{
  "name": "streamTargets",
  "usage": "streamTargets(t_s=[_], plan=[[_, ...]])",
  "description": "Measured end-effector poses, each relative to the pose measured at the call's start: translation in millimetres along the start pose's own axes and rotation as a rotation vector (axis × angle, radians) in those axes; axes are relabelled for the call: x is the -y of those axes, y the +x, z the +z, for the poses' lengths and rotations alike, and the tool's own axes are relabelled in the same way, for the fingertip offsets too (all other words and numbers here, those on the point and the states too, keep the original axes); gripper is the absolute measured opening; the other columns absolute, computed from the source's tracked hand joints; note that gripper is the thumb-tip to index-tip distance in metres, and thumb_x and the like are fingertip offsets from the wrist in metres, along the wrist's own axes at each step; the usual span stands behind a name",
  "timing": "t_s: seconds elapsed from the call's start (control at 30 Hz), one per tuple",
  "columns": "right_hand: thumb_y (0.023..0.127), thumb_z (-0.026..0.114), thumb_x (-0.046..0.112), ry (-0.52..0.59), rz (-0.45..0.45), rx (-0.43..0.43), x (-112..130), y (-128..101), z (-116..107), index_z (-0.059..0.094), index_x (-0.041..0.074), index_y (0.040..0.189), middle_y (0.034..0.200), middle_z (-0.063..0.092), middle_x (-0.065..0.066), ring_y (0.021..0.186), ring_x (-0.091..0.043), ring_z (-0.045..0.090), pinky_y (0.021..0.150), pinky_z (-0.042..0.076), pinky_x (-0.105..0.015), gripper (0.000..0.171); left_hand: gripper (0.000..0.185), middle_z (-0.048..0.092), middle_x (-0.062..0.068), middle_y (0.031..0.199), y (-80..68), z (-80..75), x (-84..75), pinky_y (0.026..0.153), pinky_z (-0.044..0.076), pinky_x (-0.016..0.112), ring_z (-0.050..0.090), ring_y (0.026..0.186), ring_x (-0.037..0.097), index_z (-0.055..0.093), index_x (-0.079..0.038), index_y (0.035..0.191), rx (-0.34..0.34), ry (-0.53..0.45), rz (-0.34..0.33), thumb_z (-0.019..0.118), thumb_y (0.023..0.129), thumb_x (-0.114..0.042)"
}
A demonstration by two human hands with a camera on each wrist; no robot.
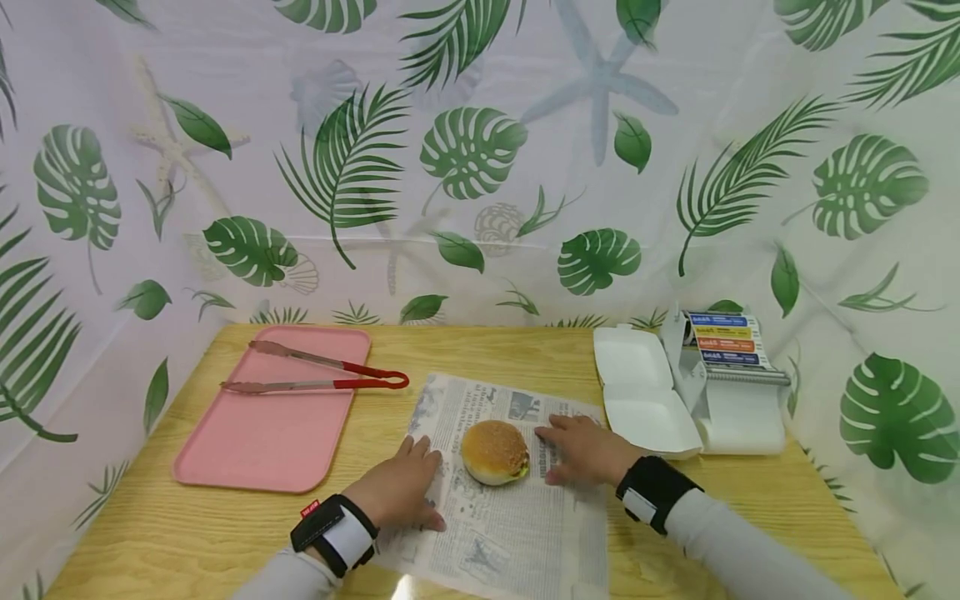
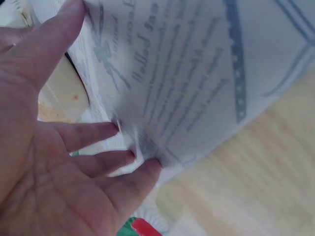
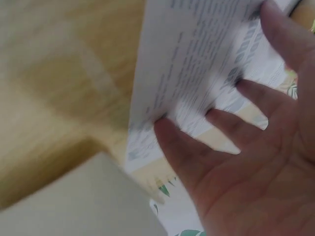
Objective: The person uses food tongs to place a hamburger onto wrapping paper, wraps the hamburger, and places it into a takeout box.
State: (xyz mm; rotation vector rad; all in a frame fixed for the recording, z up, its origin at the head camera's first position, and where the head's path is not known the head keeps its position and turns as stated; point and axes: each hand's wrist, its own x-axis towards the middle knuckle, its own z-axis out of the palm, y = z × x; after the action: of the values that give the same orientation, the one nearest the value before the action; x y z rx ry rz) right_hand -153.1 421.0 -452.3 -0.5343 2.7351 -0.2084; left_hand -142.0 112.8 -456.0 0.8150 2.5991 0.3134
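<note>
A sheet of newsprint-patterned paper (image 1: 517, 533) lies flat on the table with a hamburger (image 1: 493, 450) in a sesame bun near its middle. Bits of green and yellow filling show at the bun's right edge. My left hand (image 1: 397, 487) is spread at the paper's left side, a short way from the bun. On the other side, my right hand (image 1: 585, 450) rests its fingertips on the sheet, apart from the bun. In the left wrist view the fingertips (image 2: 153, 167) touch the paper. The right wrist view shows spread fingertips (image 3: 162, 123) on the print.
At the left sits a pink tray (image 1: 255, 454), with red-handled metal tongs (image 1: 371, 379) lying across it and over its right edge. An unfolded white clamshell box (image 1: 652, 417) stands beyond my right hand, beside a dispenser (image 1: 697, 392) with a white roll (image 1: 746, 435). A leaf-print curtain hangs behind.
</note>
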Motion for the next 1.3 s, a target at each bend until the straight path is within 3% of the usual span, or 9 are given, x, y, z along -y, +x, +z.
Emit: streamTargets(t_s=[0.17, 0.6, 1.03, 1.3], plan=[[0.089, 0.078, 0.04, 0.023, 0.022, -0.043, 8, -2, 7, 0.054, 0.006, 0.146, 0.151, 0.044, -0.026, 0.134, -0.054, 0.041, 0.107, 0.036, -0.063, 0.071, 0.093, 0.031, 0.028, 0.158, 2.6, -5.5, 9.4, 0.116, 0.032, 0.051, 0.026, 0.148, 0.045, 0.047, 0.003, 0.148, 0.001, -0.008, -0.02, 0.088, 0.077, -0.04], [0.088, 0.076, 0.048, 0.074, 0.041, -0.091, 19, -16, 20, 0.056, 0.005, 0.145, 0.144, 0.048, -0.028, 0.134, -0.054, 0.041, 0.108, 0.037, -0.061, 0.073, 0.094, 0.03, 0.029, 0.159, 13.6, -11.0, 19.5, 0.117, 0.03, 0.05, 0.024, 0.149, 0.045, 0.045, 0.006, 0.149, 0.001, 0.011, -0.033, 0.087, 0.079, -0.04], [0.087, 0.076, 0.051, 0.045, 0.084, -0.107, 23, -31, 24, 0.057, 0.005, 0.143, 0.141, 0.051, -0.023, 0.132, -0.051, 0.043, 0.11, 0.035, -0.06, 0.075, 0.092, 0.026, 0.025, 0.162, 32.9, -22.1, 29.2, 0.118, 0.028, 0.05, 0.019, 0.151, 0.041, 0.042, 0.0, 0.152, 0.036, -0.017, 0.006, 0.086, 0.081, -0.038], [0.086, 0.075, 0.055, 0.023, 0.124, -0.12, 23, -32, 25, 0.058, 0.008, 0.143, 0.14, 0.052, -0.02, 0.13, -0.05, 0.046, 0.103, 0.042, -0.062, 0.076, 0.093, 0.026, 0.022, 0.163, 45.9, -23.6, 35.1, 0.119, 0.027, 0.049, 0.019, 0.152, 0.039, 0.041, -0.003, 0.154, 0.061, 0.012, 0.017, 0.085, 0.081, -0.042]])
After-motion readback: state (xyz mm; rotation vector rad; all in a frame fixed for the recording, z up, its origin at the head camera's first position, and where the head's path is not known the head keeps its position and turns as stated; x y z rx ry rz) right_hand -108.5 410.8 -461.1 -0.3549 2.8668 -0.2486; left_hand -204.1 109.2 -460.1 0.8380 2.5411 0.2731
